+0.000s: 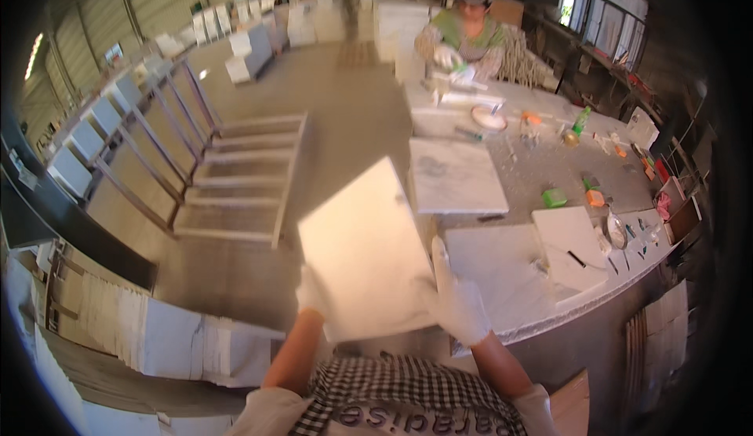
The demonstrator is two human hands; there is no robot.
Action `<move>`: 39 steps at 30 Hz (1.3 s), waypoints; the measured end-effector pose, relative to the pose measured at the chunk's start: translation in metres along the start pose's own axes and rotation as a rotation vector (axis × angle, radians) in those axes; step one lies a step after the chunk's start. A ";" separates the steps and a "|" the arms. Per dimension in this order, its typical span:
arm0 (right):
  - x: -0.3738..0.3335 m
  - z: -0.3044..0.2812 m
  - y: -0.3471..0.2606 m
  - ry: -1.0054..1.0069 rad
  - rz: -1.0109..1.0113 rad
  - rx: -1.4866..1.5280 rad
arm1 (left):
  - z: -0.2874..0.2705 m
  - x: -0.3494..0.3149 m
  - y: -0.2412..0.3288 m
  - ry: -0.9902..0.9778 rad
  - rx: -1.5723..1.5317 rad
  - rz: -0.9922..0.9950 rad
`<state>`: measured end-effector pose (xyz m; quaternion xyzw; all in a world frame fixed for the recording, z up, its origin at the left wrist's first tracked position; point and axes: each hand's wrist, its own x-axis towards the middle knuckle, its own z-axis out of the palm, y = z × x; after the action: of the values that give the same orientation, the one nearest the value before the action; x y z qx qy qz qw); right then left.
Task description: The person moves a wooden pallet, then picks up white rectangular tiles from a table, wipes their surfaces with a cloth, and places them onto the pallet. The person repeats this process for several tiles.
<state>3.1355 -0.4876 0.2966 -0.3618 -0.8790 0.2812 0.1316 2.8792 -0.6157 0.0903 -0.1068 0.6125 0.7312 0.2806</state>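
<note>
A white square stone tile (pixel 365 251) is held up, tilted, in front of me, between my two gloved hands. My left hand (pixel 311 291) is closed on its left edge near the lower corner. On the right edge, my right hand (pixel 459 302) grips with the thumb side up; its other fingers are partly hidden by the tile. Right of the tile, the work table (pixel 541 173) carries a grey-veined marble slab (pixel 456 175), a larger pale slab (pixel 490 267) near my right hand and a smaller white slab (pixel 571 251) with a dark stick on it.
A metal rack (pixel 239 177) stands on the floor to the left. Stacked tiles (pixel 169 334) line the lower left. Across the table a co-worker (pixel 467 40) in gloves handles something unclear. A green tool (pixel 554 197), an orange tool (pixel 594 198) and a green bottle (pixel 581 120) sit on the table.
</note>
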 end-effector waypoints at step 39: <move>0.584 0.155 -0.043 -0.180 0.172 0.389 | 0.157 0.370 0.313 0.259 -0.158 0.216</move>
<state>2.6333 -0.1597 0.2131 -0.3767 -0.7823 0.4868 0.0953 2.4362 -0.3907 0.2023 -0.1556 0.5920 0.7832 0.1098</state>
